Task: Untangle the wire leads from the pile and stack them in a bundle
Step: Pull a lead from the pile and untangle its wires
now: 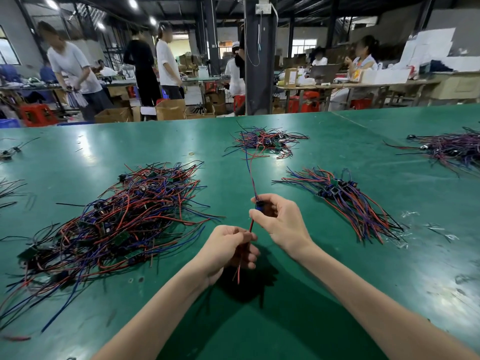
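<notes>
Holding: one wire lead (252, 181), stretched between both hands above the near middle of the table (311, 294).
Right hand (281, 220): fingers curled, with the thumb and fingertips pinching the lead's small blue module. One red and one blue wire run from it toward the far side.
Left hand (228, 252): nearer, just beside the right. The fingers are closed round the lead's red and black tails, whose ends hang out below the fist.
Heaps on table: four counted.
Tangled pile (124, 216): one, the largest, left of the hands. Red, blue and black wires are crossed every way, with small green boards and dark parts among them.
Bundle (345, 201): one, right of the hands. Its leads lie roughly parallel, modules gathered at the far end and wire ends fanned toward the near right.
Far heap (262, 142): one, small and loose, beyond the hands. The held lead's far wires reach to its near edge.
Far-right heap (452, 149): one, cut off by the frame edge.
Strays (7, 152): a few leads at the left edge; count unclear.
Rubber band (191, 153): one, lying alone between the tangled pile and the far heap.
Plastic scraps (410, 214): several clear bits, near right of the bundle.
</notes>
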The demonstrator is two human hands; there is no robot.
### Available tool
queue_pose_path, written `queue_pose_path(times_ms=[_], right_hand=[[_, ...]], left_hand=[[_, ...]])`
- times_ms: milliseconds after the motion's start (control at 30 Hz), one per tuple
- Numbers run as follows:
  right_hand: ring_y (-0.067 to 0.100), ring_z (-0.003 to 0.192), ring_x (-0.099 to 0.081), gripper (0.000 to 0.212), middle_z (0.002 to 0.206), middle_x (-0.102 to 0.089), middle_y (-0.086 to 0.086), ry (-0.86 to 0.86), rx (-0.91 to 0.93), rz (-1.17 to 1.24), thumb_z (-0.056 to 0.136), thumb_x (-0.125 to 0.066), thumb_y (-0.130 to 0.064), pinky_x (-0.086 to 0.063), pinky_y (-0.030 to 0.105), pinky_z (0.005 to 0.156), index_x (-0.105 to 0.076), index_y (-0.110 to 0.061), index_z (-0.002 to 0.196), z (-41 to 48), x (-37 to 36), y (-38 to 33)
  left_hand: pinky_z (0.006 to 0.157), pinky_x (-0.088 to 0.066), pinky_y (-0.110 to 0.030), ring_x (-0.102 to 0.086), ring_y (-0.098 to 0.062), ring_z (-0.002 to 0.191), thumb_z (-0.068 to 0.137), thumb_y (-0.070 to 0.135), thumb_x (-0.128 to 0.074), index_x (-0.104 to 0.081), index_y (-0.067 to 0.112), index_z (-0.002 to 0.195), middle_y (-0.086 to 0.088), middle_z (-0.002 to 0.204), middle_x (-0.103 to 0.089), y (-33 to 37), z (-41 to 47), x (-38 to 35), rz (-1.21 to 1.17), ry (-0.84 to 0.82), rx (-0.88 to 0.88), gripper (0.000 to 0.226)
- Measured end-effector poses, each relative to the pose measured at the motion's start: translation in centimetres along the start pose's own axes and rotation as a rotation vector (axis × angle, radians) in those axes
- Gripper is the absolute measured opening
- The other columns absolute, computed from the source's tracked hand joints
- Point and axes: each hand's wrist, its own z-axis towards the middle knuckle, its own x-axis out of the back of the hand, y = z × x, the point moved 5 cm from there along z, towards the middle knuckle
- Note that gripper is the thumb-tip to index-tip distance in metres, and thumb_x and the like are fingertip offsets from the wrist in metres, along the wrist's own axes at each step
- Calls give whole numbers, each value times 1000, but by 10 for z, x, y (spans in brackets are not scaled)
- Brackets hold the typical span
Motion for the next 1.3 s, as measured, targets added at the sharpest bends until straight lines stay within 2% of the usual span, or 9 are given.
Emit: queue_pose_path(times_ms=[133,300,367,533,633,767,967,1133,1300], right_hand=[[3,68,-59,20,73,-65,-11,49,0,16,80,-73,-12,-51,22,75,-66,-22,96,1,6,2],[13,73,-59,20,76,-66,-3,93,-87,27,80,-72,-11,-53,42,84,-67,-16,98,10,16,10],[14,73,-59,20,77,-66,-1,111,-109,33,79,-73,-10,-54,45,84,-67,-15,98,12,20,13],[13,75,-63,21,78,-67,-7,133,-13,-20,79,-74,-13,-54,34,83,-65,-25,94,7,16,6],[13,78,-63,21,80,-68,-6,159,26,-51,80,-73,-13,-52,29,83,-66,-23,98,8,16,3],[16,80,-63,23,84,-69,0,195,-23,-59,81,-72,-13,-51,31,84,-68,-16,103,12,27,6],[14,80,-64,25,83,-68,-4,205,-15,-79,81,-72,-13,-53,30,84,-68,-14,105,10,28,9],[18,80,-64,24,83,-69,0,246,-18,-99,81,-72,-14,-52,34,85,-69,-13,105,16,34,11],[16,77,-60,24,84,-69,4,262,-43,-93,80,-71,-12,-52,38,85,-69,-11,104,18,39,15]], left_hand=[[41,-48,-22,-54,-11,40,98,7,-47,-58,2,87,-6,52,-60,6,-2,-5,-4,-77,-58,16],[42,-49,-23,-56,-11,41,98,5,-44,-57,0,89,-7,56,-63,5,-5,-8,-5,-139,-67,17],[40,-47,-23,-55,-11,40,99,4,-44,-57,0,88,-7,54,-62,5,-4,-7,33,-124,-49,18],[38,-47,-22,-53,-11,36,98,4,-44,-55,1,85,-5,48,-58,1,-1,-1,85,-57,35,18],[41,-50,-23,-55,-12,40,99,5,-44,-56,1,87,-5,51,-59,1,-2,0,46,-83,40,17],[47,-54,-27,-60,-13,46,98,3,-45,-57,2,94,-7,60,-65,2,-4,-8,8,-192,28,13],[41,-51,-25,-56,-12,40,99,6,-43,-56,4,92,-6,52,-60,1,-5,-6,91,-173,49,15],[50,-56,-29,-63,-15,49,98,1,-43,-56,1,99,-10,63,-67,2,-7,-10,1,-247,37,13],[40,-50,-24,-57,-11,40,98,6,-45,-57,3,92,-5,52,-61,1,-5,-9,97,-182,36,14]])
